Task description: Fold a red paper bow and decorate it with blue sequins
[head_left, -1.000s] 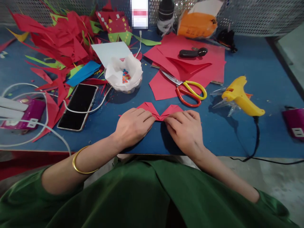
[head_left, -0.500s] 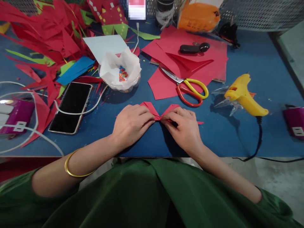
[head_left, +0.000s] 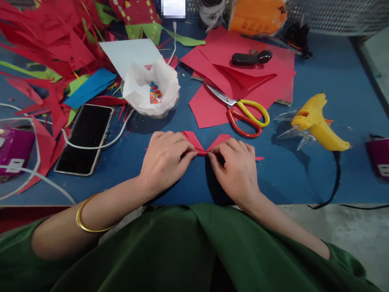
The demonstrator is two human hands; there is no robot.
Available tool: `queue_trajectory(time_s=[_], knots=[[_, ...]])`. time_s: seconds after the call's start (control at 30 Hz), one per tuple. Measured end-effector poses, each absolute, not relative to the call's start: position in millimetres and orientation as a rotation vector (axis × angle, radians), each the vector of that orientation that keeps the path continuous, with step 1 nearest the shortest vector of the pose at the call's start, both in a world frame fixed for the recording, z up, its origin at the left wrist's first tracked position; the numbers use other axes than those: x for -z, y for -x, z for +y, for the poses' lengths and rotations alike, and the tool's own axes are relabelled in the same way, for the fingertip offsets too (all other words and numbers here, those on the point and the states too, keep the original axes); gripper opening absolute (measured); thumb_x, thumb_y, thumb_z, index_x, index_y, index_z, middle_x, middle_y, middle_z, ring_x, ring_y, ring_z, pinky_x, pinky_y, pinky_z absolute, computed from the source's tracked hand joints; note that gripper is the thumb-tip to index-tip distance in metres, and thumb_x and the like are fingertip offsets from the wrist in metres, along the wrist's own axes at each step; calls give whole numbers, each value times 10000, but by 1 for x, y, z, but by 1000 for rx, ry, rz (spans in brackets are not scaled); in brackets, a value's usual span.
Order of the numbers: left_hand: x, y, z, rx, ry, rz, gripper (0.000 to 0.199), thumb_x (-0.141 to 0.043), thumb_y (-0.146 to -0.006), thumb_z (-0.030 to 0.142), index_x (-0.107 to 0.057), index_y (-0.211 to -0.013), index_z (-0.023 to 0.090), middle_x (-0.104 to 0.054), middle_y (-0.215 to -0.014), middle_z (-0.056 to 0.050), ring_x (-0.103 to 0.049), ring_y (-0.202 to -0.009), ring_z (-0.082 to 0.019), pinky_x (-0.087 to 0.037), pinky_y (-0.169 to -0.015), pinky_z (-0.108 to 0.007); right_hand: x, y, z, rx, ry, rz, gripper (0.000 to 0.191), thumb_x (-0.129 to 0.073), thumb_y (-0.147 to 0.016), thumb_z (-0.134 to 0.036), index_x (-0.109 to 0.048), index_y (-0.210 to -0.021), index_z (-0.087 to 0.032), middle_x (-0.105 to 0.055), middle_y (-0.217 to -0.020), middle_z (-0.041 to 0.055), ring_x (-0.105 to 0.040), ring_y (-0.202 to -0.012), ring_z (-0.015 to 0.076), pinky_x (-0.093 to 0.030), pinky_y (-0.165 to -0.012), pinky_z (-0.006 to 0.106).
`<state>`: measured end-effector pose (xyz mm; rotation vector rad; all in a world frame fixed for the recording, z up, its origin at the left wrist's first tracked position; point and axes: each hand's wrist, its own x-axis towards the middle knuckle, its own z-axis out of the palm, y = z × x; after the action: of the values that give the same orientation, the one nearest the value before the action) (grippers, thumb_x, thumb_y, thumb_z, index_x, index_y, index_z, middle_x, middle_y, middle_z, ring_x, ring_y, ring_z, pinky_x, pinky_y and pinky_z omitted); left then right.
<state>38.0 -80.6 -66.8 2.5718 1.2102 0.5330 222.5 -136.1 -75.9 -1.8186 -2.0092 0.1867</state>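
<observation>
A folded piece of red paper [head_left: 192,139] lies at the front of the blue table, with a V-shaped notch in its upper edge. My left hand [head_left: 166,162] pinches it just left of the notch, and my right hand [head_left: 236,168] pinches it on the right, the fingertips of both close together. Thin red tips stick out beyond each hand; the rest of the paper is hidden under my fingers. Behind my right hand are scissors [head_left: 231,101] with red and yellow handles, partly on red paper sheets [head_left: 209,107].
A paper-lined bowl [head_left: 139,91] holds small colourful bits. A phone [head_left: 86,138] and white cable lie left, near red scraps [head_left: 57,36]. On the right are a yellow glue gun [head_left: 319,121] and its black cord. A black-handled tool [head_left: 247,59] rests on the red sheets.
The view has shifted slightly, so the objects at the sides sit farther outward. Both hands keep their pinch on the red paper, with the fingers moved only a little.
</observation>
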Motion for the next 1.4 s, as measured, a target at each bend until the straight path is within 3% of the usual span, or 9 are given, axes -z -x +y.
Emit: queue_trajectory(time_s=[0.73, 0.93, 1.13, 1.4], knots=[[70, -37, -82, -525, -2801, 1262, 147, -567, -957, 222, -665, -851, 194, -706, -836, -40, -611, -794, -229, -412, -748, -401, 82, -219, -136, 78, 1810, -2073, 121, -538, -958, -231, -630, -896, -180, -656, -890, 63, -546, -835, 223, -358, -815, 378], [73, -39, -95, -656, -3139, 773, 228, -494, -988, 140, -690, -1097, 99, -747, -985, -86, -645, -914, -228, -490, -779, -352, 83, -219, -135, 26, 1837, -2090, 160, -522, -969, -257, -642, -888, -189, -663, -899, 58, -553, -856, 224, -340, -828, 381], [71, -44, -104, -418, -3215, 711, 397, -518, -1000, 340, -660, -1167, 9, -725, -1023, -153, -647, -895, -259, -529, -787, -377, 81, -224, -135, -55, 1869, -2064, 164, -535, -965, -285, -659, -886, -212, -682, -900, 39, -560, -831, 212, -313, -826, 386], [68, -49, -109, -348, -3215, 723, 459, -549, -977, 388, -680, -1120, -28, -706, -1016, -180, -636, -923, -298, -519, -834, -393, 74, -244, -138, -108, 1931, -1997, 114, -581, -924, -257, -643, -839, -214, -669, -836, 29, -577, -825, 216, -315, -835, 392]])
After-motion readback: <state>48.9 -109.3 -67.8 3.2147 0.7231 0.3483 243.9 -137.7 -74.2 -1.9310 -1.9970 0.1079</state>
